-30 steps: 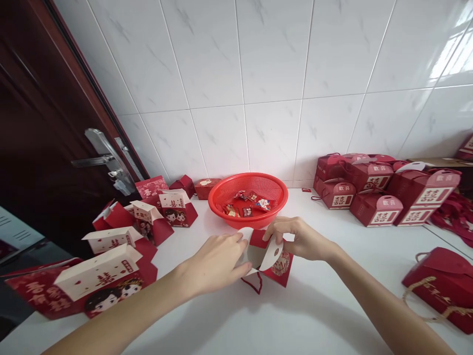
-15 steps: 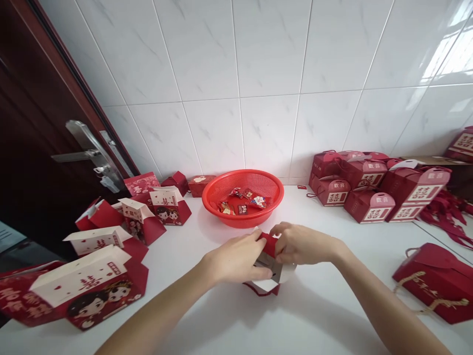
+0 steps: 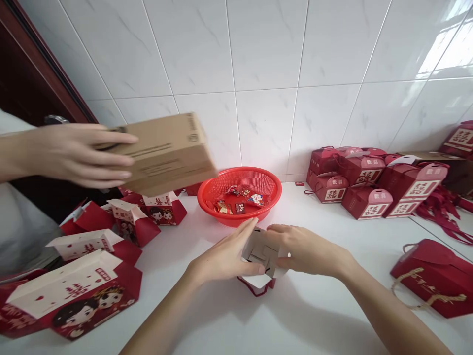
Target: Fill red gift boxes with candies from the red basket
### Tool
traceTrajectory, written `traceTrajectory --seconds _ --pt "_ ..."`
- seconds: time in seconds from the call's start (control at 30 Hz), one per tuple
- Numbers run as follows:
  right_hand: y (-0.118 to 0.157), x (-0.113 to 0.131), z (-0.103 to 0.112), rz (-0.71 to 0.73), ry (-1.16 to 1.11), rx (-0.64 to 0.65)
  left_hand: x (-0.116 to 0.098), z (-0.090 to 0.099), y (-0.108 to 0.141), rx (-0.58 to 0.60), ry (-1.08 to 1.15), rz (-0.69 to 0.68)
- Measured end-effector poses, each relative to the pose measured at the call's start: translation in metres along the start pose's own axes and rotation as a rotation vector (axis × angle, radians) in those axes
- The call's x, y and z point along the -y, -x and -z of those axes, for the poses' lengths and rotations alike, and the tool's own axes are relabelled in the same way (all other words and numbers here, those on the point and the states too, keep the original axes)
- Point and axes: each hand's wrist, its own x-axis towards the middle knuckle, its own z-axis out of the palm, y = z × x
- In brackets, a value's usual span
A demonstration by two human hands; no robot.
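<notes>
Between my hands a small red gift box (image 3: 259, 252) stands on the white table with its top unfolded, so its pale inside and slotted bottom flaps show. A red cord hangs at its front near the white flap. My left hand (image 3: 225, 259) holds its left side, thumb over the front edge and fingers along the back. My right hand (image 3: 308, 249) grips the right side with bent fingers. Just behind, a red plastic basket (image 3: 240, 220) contains several wrapped sweets (image 3: 256, 199).
From the left another person's hand (image 3: 79, 153) holds a brown cardboard box (image 3: 170, 153) in the air, left of the basket. Beneath are several red-and-white gift boxes (image 3: 88, 291). More red boxes (image 3: 367, 204) are stacked at right, with another red box (image 3: 434, 276) nearer.
The other person's hand has come in from the left with the cardboard box. The gift box between my hands has opened wider, its red flap no longer showing on top.
</notes>
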Motion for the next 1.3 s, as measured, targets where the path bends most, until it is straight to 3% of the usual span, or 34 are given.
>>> traceTrajectory --seconds 0.13,0.27,0.43,0.6,0.8,1.0,1.17,1.3 --pt "-0.005 -0.01 0.006 -0.261 -0.143 0.038 0.014 -0.007 0.001 0.012 0.184 0.026" --pt "-0.012 -0.029 0.009 -0.395 -0.343 0.12 0.029 -0.014 0.0 -0.011 0.358 0.054" --pt "-0.021 -0.051 0.005 -0.41 -0.387 0.249 0.047 -0.016 0.0 0.043 0.496 0.075" --pt "-0.022 -0.053 0.004 -0.383 -0.384 0.218 0.045 -0.005 0.004 0.016 0.416 0.031" --pt "-0.022 -0.047 0.01 -0.275 -0.377 0.074 0.029 0.012 0.007 -0.1 0.273 0.019" --pt "-0.039 -0.052 0.021 -0.159 -0.485 -0.177 0.027 0.032 -0.002 -0.275 0.345 0.01" --pt "-0.079 -0.063 0.028 -0.093 -0.734 -0.49 0.055 0.053 -0.034 -0.442 0.327 -0.027" --pt "-0.121 -0.075 0.016 -0.181 -0.972 -0.769 0.084 0.063 -0.076 -0.538 0.174 0.027"
